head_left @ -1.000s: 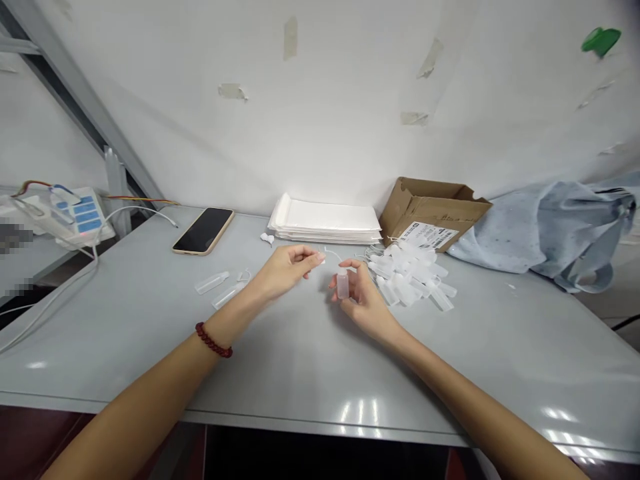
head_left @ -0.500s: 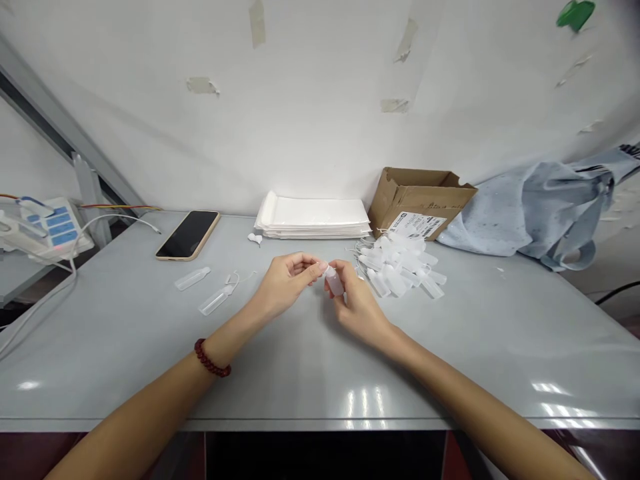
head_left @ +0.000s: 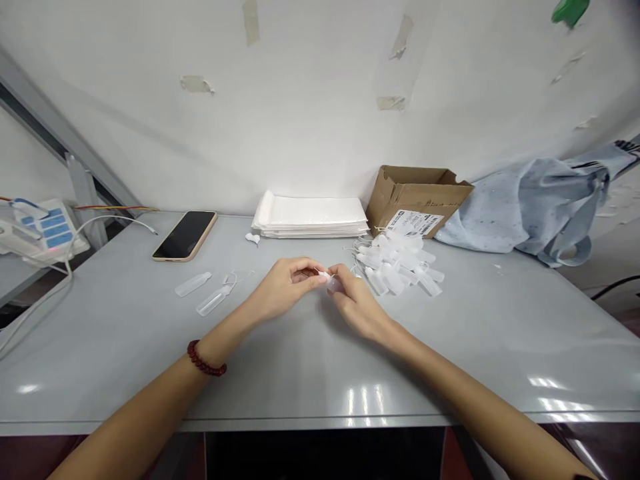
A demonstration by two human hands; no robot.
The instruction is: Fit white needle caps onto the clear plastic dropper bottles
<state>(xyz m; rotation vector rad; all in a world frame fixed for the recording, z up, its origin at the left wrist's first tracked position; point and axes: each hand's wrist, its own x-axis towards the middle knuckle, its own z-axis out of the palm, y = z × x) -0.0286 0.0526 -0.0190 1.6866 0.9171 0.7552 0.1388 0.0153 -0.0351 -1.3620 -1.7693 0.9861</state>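
While my right hand has the bottle pinched snug, its white tip aims roughly 10 o'clock, into a closed pinch by the left hand.

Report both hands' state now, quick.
Left hand: closed, pinching the small white plastic cap at the bottle's top.
Right hand: closed, holding the small translucent white plastic bottle.

A phone is lying near the table's back left corner. Packets are resting at the back edge, left of a box standing behind bottles.
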